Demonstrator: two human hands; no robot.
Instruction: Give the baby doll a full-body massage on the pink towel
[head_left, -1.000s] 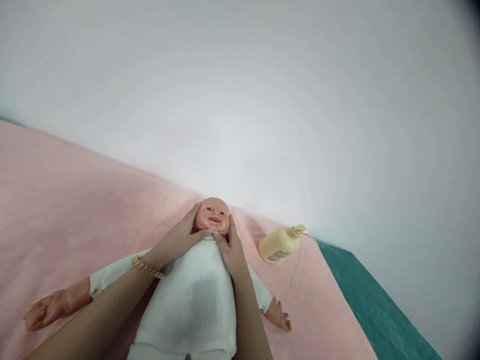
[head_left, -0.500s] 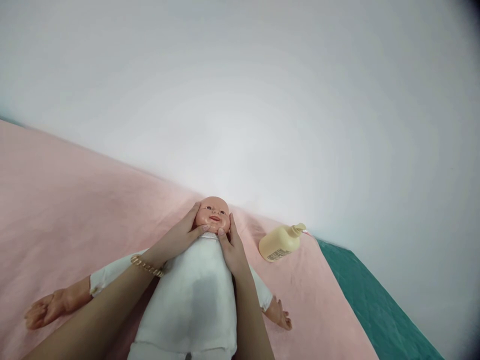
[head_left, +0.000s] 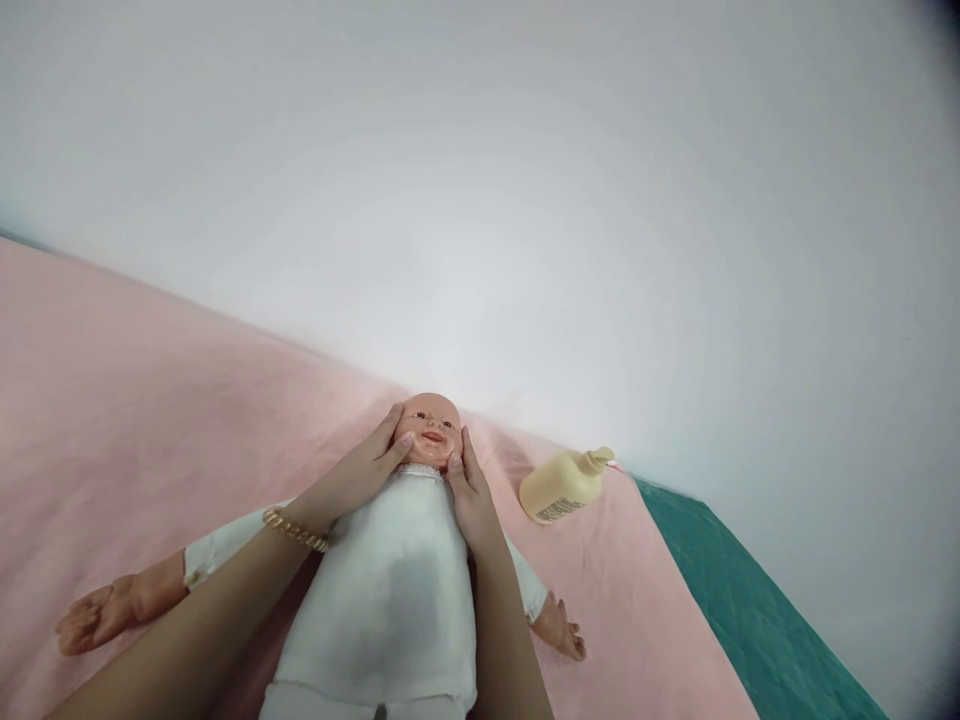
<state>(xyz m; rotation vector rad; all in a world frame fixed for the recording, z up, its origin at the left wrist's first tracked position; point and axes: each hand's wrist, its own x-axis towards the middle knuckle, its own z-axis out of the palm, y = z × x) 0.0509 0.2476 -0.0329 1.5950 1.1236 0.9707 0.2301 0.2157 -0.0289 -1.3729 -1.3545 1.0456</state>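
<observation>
A baby doll [head_left: 382, 590] with a white cloth body, a grey patch on its belly and hard plastic head and hands lies on its back. My left hand [head_left: 371, 465] cups one side of the doll's head [head_left: 431, 405], its thumb on the cheek near the mouth corner. On the opposite side my right hand [head_left: 472, 495] holds the head too, thumb against the lower cheek. The fingers of both hands lie along the sides of the head, partly hidden. A beaded bracelet [head_left: 296, 530] circles my left wrist. The doll's arms stretch out to either side beneath my forearms.
A pale yellow pump bottle [head_left: 561, 488] is to the right of the doll's head. Pink cloth [head_left: 150, 380] covers the surface, with green cloth [head_left: 750, 590] beyond its right edge. A white wall [head_left: 480, 200] rises directly behind the head.
Both thumbs have slid from the chin up and outward to the doll's cheeks. The hands still hold the head; the bottle has stayed in place.
</observation>
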